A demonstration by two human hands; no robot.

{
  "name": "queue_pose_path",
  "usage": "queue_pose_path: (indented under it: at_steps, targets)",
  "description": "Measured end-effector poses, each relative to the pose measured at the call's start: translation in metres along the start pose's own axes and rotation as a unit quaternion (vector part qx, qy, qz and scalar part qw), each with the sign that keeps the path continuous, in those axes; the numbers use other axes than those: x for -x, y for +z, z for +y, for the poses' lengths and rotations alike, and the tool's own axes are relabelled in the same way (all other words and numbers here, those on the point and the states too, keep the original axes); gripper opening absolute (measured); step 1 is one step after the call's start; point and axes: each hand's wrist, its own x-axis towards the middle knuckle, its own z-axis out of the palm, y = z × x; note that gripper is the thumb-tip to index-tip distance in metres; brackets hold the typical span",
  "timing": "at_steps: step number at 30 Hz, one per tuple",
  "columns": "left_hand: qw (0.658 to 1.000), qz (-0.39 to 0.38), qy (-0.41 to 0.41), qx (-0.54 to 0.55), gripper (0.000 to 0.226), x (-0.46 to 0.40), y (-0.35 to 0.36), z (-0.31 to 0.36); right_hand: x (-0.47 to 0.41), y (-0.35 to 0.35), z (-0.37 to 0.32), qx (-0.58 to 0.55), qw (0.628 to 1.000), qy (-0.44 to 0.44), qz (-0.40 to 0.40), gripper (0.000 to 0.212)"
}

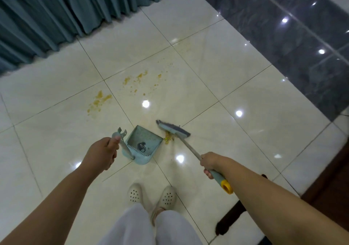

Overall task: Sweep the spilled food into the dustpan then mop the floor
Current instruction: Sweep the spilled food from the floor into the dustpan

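Currently on view: left hand (102, 153), fingers wrapped around the top of the upright handle (120, 141) of a pale blue dustpan (143, 146); grip closed on that handle. Dustpan sits on the cream tiled floor (236, 86) just ahead of the feet, open mouth facing away from the person, comb teeth along its near edge, a small dark clump and a few crumbs inside. Right hand (208, 164), closed around the shaft of a broom (174, 128), above its blue and yellow grip end. Broom head lies on the floor just right of the dustpan mouth, angled, bristles dark. Food (168, 138): a small yellow heap between broom head and dustpan's right front corner, touching or nearly touching the bristles. Further food: orange-yellow smears and crumbs scattered on tiles well ahead of the dustpan, one patch to the left, others nearer the middle, faint traces trailing up to the right. Teal curtain (47, 16) along the upper left. Dark glossy tiles (292, 29) at upper right. White perforated shoes (151, 195) and pale trousers at bottom centre. Dark wooden furniture at lower right, partly cut off.
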Motion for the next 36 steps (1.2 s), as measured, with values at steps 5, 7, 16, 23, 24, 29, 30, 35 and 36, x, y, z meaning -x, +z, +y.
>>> queue_pose_path:
  at_steps: [5, 7, 16, 23, 24, 29, 30, 35, 36]
  targets:
    - [0.999, -0.001, 0.007, -0.032, 0.050, 0.007, -0.004, 0.005, 0.005, -0.017, 0.009, 0.015, 1.000, 0.015, -0.020, 0.035]
    - [0.999, -0.005, 0.006, -0.032, 0.048, 0.010, -0.007, 0.006, 0.008, -0.024, 0.010, 0.011, 1.000, 0.015, -0.016, 0.034]
    - [0.995, -0.060, 0.027, -0.079, 0.043, 0.018, -0.017, 0.001, 0.006, -0.034, -0.007, -0.060, 0.998, 0.013, 0.009, 0.019]
    - [0.987, -0.118, 0.034, -0.106, 0.040, 0.006, -0.027, -0.007, 0.005, 0.001, -0.023, -0.097, 0.994, 0.046, -0.009, 0.021]
    - [0.986, -0.121, 0.034, -0.111, 0.040, 0.003, -0.027, -0.010, 0.006, 0.009, -0.025, -0.102, 0.993, 0.052, -0.009, 0.019]
    - [0.984, -0.128, 0.033, -0.117, 0.041, -0.009, -0.029, -0.022, 0.010, 0.051, -0.024, -0.101, 0.993, 0.058, -0.019, 0.015]
    - [0.984, -0.130, 0.033, -0.117, 0.041, -0.011, -0.030, -0.024, 0.011, 0.058, -0.023, -0.099, 0.993, 0.058, -0.023, 0.016]
    - [0.984, -0.137, 0.031, -0.113, 0.044, -0.018, -0.041, -0.034, 0.022, 0.087, -0.015, -0.110, 0.989, 0.072, -0.075, 0.013]
    - [0.984, -0.137, 0.030, -0.110, 0.043, -0.018, -0.043, -0.036, 0.026, 0.091, -0.014, -0.121, 0.985, 0.080, -0.090, 0.012]
